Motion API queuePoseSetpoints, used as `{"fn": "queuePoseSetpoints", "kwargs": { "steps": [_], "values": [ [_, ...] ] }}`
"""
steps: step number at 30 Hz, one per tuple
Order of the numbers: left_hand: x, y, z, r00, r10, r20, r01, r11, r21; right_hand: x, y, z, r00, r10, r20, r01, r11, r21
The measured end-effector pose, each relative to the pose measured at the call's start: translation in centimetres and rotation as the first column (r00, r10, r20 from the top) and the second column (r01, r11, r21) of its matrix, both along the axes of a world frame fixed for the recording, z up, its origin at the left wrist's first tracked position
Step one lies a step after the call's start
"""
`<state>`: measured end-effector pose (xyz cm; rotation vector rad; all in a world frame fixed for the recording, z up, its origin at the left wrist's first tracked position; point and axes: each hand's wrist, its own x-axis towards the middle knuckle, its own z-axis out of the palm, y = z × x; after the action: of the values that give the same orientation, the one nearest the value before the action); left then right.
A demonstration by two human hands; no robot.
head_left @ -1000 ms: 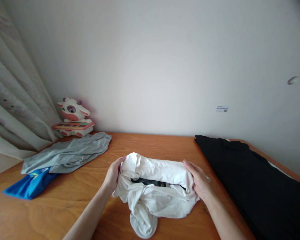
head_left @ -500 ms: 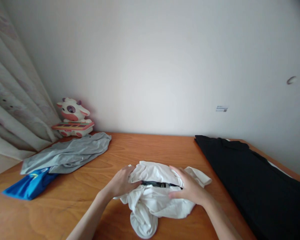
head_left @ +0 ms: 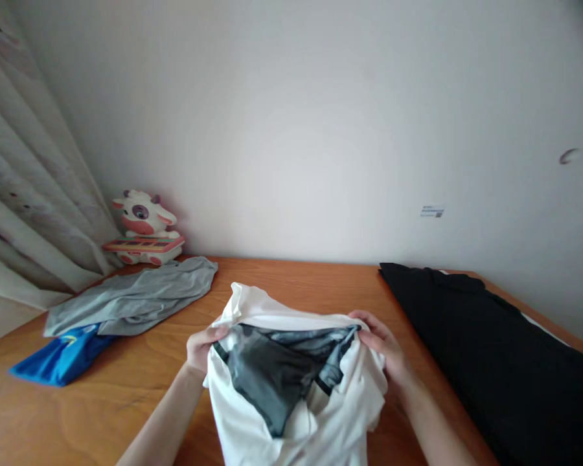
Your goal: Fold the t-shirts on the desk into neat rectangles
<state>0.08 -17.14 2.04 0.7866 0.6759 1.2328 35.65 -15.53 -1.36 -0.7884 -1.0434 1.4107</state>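
Left of the black cloth [head_left: 490, 369] on the wooden surface [head_left: 330, 285], a white garment [head_left: 340, 414] is held open, with a dark grey area [head_left: 267, 369] inside that may be a print. On the side nearer the black cloth, the right hand [head_left: 383, 346] has its fingers clamped on the garment's edge; farther from it, the left hand [head_left: 201, 348] has its fingers pinched on the opposite edge. Well left of the black cloth are a grey cloth [head_left: 150, 298], a blue cloth [head_left: 61, 356] and a cow toy [head_left: 144, 223].
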Motion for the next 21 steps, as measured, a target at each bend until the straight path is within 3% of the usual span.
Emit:
{"fn": "queuePoseSetpoints", "kwargs": {
  "steps": [2, 4, 7, 9, 12, 14, 16, 17, 18, 19, 21],
  "values": [
    [0.8, 0.5, 0.1, 0.989, 0.055, -0.138, -0.040, 0.994, 0.106, 0.0, 0.7, -0.1, 0.981, -0.190, 0.049, 0.186, 0.979, 0.085],
    [1.6, 1.4, -0.1, 0.923, 0.214, -0.320, -0.141, 0.961, 0.237, 0.1, 1.4, -0.3, 0.917, -0.379, 0.120, 0.357, 0.918, 0.173],
    [2.1, 2.9, -1.1, 0.674, 0.516, -0.529, -0.287, 0.842, 0.457, 0.4, 2.1, -0.8, 0.755, -0.603, 0.258, 0.510, 0.787, 0.347],
    [1.8, 3.7, -2.3, 0.440, 0.632, -0.638, -0.285, 0.772, 0.568, 0.5, 2.3, -1.4, 0.644, -0.667, 0.376, 0.487, 0.735, 0.472],
    [1.0, 4.1, -3.5, 0.089, 0.677, -0.730, -0.153, 0.734, 0.662, 0.8, 2.3, -2.5, 0.506, -0.626, 0.594, 0.306, 0.774, 0.554],
    [0.7, 3.8, -3.5, -0.095, 0.653, -0.752, -0.040, 0.752, 0.658, 0.9, 2.1, -3.2, 0.348, -0.596, 0.723, 0.224, 0.802, 0.554],
    [0.7, 3.4, -3.1, -0.198, 0.587, -0.785, 0.015, 0.803, 0.596, 1.0, 1.9, -3.5, 0.175, -0.549, 0.817, 0.206, 0.832, 0.515],
    [0.9, 3.3, -2.7, -0.206, 0.545, -0.813, 0.005, 0.831, 0.556, 1.0, 1.8, -3.6, 0.132, -0.504, 0.854, 0.203, 0.857, 0.474],
    [1.1, 3.1, -2.4, -0.167, 0.500, -0.849, -0.022, 0.860, 0.511, 1.0, 1.8, -3.4, 0.125, -0.449, 0.885, 0.193, 0.886, 0.422],
    [1.3, 3.1, -2.1, -0.075, 0.451, -0.889, -0.057, 0.888, 0.456, 0.9, 1.7, -3.2, 0.148, -0.389, 0.909, 0.174, 0.915, 0.363],
    [1.5, 3.0, -1.6, 0.245, 0.307, -0.920, -0.087, 0.952, 0.294, 0.9, 1.7, -2.3, 0.253, -0.272, 0.928, 0.122, 0.961, 0.248]
  ]
}}
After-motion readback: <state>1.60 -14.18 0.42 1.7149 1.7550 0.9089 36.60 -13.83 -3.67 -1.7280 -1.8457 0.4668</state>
